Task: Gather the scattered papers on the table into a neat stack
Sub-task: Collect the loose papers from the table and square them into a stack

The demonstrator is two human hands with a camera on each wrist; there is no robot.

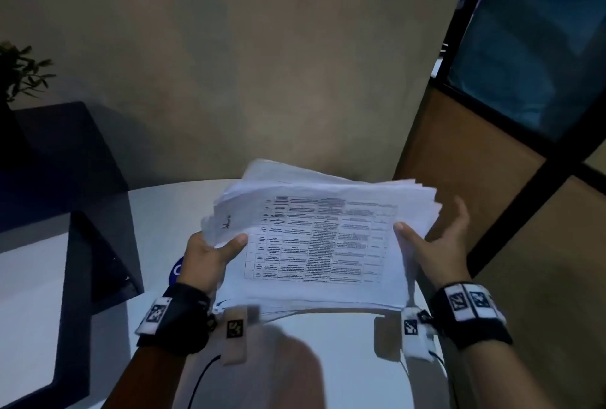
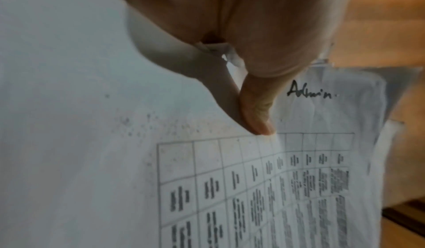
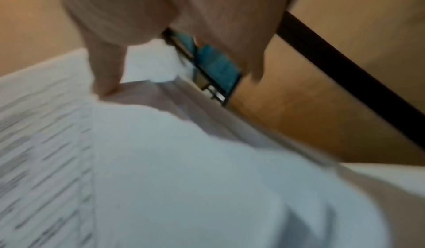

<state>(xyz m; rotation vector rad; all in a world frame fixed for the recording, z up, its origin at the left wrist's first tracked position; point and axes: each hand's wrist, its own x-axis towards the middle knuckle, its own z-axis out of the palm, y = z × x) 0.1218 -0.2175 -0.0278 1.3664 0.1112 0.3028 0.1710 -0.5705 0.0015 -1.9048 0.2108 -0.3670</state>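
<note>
A thick, uneven stack of white papers [image 1: 314, 244] is held over the white round table [image 1: 344, 359]. Its top sheet bears a printed grid and the handwritten word "Admin." [image 2: 310, 92]. My left hand [image 1: 210, 254] grips the stack's left edge, thumb [image 2: 257, 117] pressed on the top sheet and fingers hidden beneath. My right hand [image 1: 429, 244] holds the right edge, with its thumb [image 3: 105, 77] on top and its fingers [image 1: 459, 212] spread along the side. Sheet edges fan out unevenly at the far right corner [image 1: 423, 192]. The right wrist view is blurred.
A dark seat [image 1: 65, 162] and a plant [image 1: 19, 71] stand at the left. At the right rises a wood partition with black frame [image 1: 485, 159] and glass. A blue round object [image 1: 178, 269] peeks out by my left wrist. Thin cables [image 1: 200, 376] run over the table.
</note>
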